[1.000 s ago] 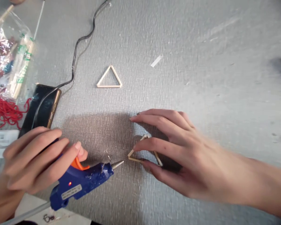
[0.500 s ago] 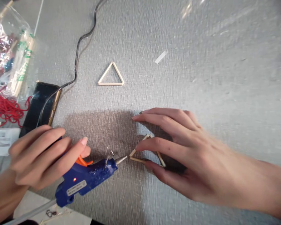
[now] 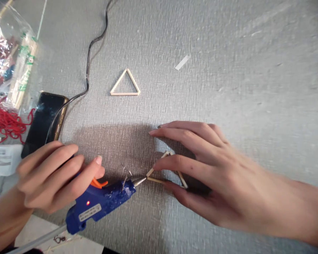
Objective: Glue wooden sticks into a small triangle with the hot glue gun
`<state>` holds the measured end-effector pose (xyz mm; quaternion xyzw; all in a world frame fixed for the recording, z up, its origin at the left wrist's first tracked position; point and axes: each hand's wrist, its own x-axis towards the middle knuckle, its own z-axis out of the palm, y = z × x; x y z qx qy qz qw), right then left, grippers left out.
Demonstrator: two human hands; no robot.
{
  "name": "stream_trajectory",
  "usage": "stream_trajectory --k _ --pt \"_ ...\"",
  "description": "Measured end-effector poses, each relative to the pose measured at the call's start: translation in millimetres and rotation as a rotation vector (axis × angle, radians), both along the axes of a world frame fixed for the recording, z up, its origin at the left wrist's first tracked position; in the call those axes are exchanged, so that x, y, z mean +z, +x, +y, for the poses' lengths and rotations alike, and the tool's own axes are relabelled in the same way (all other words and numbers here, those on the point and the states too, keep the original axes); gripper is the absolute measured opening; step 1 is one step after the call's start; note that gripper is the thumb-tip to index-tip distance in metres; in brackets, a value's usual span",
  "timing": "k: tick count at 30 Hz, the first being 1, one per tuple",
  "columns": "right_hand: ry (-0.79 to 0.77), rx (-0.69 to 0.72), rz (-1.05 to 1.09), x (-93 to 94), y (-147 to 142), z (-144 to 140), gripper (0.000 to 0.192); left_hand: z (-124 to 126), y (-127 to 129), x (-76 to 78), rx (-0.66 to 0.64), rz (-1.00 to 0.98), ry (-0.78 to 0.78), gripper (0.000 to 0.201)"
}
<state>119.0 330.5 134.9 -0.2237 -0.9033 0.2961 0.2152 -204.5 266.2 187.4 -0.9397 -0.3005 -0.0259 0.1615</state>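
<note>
My left hand point(image 3: 58, 176) is wrapped round the handle of a blue glue gun point(image 3: 100, 201), its fingers by the orange trigger point(image 3: 98, 183). A small red light glows on the gun's side, and a clear glue stick point(image 3: 39, 240) sticks out of its back. The metal nozzle point(image 3: 140, 181) touches, or nearly touches, the left corner of a small wooden stick triangle point(image 3: 155, 180). Thumb and index finger of my right hand point(image 3: 212, 169) pinch that triangle on the table, hiding part of it. Farther back lies another wooden stick triangle point(image 3: 125, 94).
A black cord point(image 3: 88, 63) runs across a phone point(image 3: 43, 120) at the left. Beside it are red yarn point(image 3: 7, 123), a clear plastic bag of sticks point(image 3: 23, 70) and a white box point(image 3: 6, 160). A pale strip point(image 3: 182, 62) lies at the back of the grey table point(image 3: 241, 88).
My left hand has shifted slightly to the right with the glue gun, bringing its nozzle up to the triangle's corner. My right hand has stayed in place.
</note>
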Motion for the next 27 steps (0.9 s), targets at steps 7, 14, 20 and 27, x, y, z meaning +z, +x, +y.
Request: stream_trajectory --k 7,14,20,27 --pt "0.0 0.003 -0.012 -0.3 0.8 -0.6 0.02 -3.0 1.0 2.8 0.01 0.007 -0.022 0.03" --pt "-0.002 0.004 -0.013 -0.5 0.2 -0.1 0.019 -0.5 3.2 3.2 0.006 0.015 -0.013 0.03" --pt "-0.002 0.0 -0.007 0.2 0.3 -0.2 0.019 2.1 2.3 2.9 -0.02 0.03 0.026 0.024" --pt "-0.016 0.002 -0.007 0.5 1.7 -0.8 0.018 3.9 -0.3 3.7 -0.062 0.039 0.018 0.033"
